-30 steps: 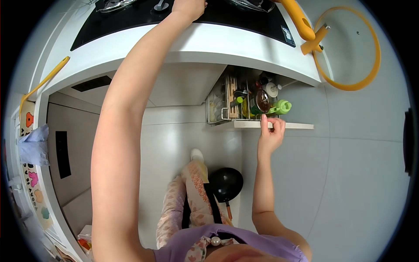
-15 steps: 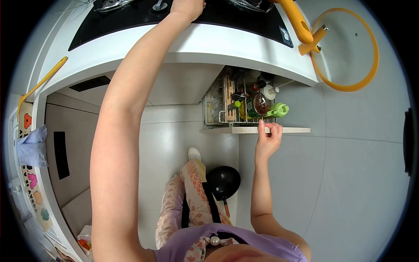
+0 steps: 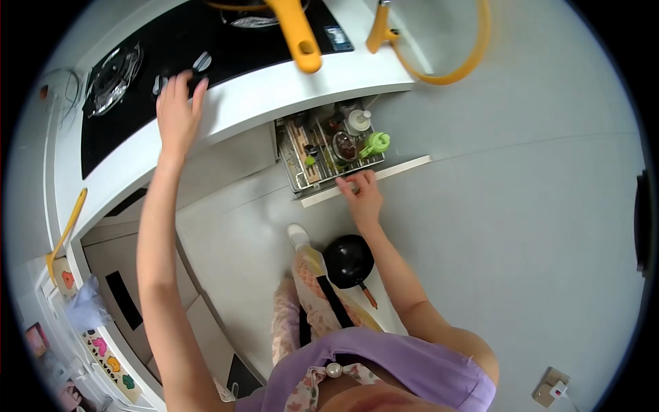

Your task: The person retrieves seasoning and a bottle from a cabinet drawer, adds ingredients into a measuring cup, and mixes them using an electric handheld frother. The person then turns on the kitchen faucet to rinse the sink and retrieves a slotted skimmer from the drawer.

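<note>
Above the black hob, my left hand reaches to the front edge with its fingers apart, nothing visible in them. Two silver knobs, a left knob and a right knob, are close to its fingertips; contact is unclear. Lower down, my right hand has its fingers bent over the top edge of a white drawer front. Behind that panel, the pulled-out wire basket holds a jar with dark brown contents, a green-topped bottle and a white pump bottle.
A yellow pan handle juts over the white counter. A yellow-rimmed lid stands at the counter's right end. On the floor side, a black wok is beside my legs. A yellow utensil lies at the left.
The view has turned and shifted. My left hand is now over the hob's front edge by the knobs, its fingers showing. My right hand has gone from a pinch near the jar to the drawer front.
</note>
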Available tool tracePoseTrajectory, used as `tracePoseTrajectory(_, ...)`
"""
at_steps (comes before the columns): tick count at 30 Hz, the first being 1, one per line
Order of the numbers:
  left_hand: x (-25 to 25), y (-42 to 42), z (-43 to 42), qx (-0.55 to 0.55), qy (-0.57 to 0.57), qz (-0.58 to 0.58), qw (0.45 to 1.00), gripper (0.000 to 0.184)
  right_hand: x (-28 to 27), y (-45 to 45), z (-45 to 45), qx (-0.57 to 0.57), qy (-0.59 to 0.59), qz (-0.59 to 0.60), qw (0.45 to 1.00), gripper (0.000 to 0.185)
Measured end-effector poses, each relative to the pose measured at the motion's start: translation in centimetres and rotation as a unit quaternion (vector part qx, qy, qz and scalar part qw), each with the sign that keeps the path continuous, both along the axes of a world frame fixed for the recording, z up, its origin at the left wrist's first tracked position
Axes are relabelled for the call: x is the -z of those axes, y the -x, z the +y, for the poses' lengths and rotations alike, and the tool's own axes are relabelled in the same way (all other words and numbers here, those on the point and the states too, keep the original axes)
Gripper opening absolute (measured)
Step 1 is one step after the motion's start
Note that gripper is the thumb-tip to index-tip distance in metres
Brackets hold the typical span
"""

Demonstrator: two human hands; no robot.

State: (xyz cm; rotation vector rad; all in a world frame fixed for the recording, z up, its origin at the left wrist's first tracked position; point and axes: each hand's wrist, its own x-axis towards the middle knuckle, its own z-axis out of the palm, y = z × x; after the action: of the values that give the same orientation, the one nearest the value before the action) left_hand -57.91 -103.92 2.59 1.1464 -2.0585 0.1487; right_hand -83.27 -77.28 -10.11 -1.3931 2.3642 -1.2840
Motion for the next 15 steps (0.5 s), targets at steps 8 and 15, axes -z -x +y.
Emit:
tracePoseTrajectory(8,6.8,2.5,18.7,0.153,-0.353,0.125,0.915,0.025,-2.3,0.4,-0.2,-0.055,-0.066,-0.104,0.991,0.021)
tracePoseTrajectory(15,10.6,8.0,23.1,0.143,-0.520,0.102,0.836,0.031,-3.9,3.1,-0.2,-0.126,-0.136,-0.132,0.974,0.015)
